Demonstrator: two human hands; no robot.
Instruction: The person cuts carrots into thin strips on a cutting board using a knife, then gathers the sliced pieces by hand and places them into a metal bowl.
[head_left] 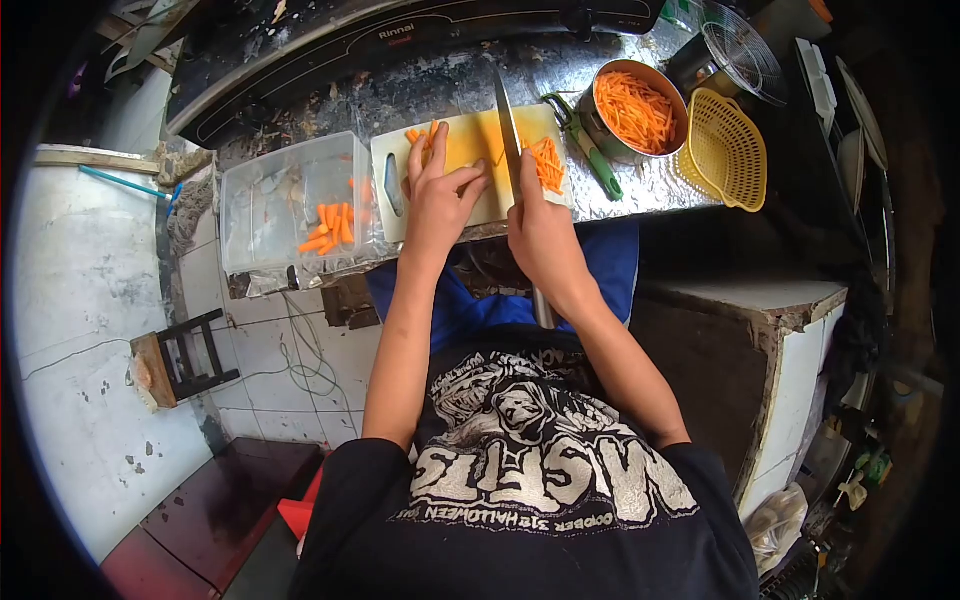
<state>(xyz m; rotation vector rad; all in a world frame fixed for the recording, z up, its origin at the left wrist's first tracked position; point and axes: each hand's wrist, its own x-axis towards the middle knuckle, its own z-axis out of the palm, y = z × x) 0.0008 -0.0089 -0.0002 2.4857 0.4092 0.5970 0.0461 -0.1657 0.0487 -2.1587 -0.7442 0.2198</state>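
Observation:
My right hand (545, 245) is wrapped round the handle of a kitchen knife (506, 115), whose long blade points away from me across the board. Beneath the blade lies a white cutting board (465, 213), stained orange in the middle. My left hand (440, 190) rests over its left part with fingers apart, the fingertips beside a few carrot pieces (412, 135). To the right of the knife, cut carrot strips (546, 165) are heaped on the board. A clear plastic container (262, 200) at the left holds several carrot chunks (333, 228).
A green-handled peeler (597, 165) lies right of the board. Beyond it stand a metal pot (597, 128) full of carrot strips (635, 110) and a yellow plastic basket (745, 150). A black Rinnai stove (400, 45) borders the counter's back. A small stool (180, 357) is on the floor.

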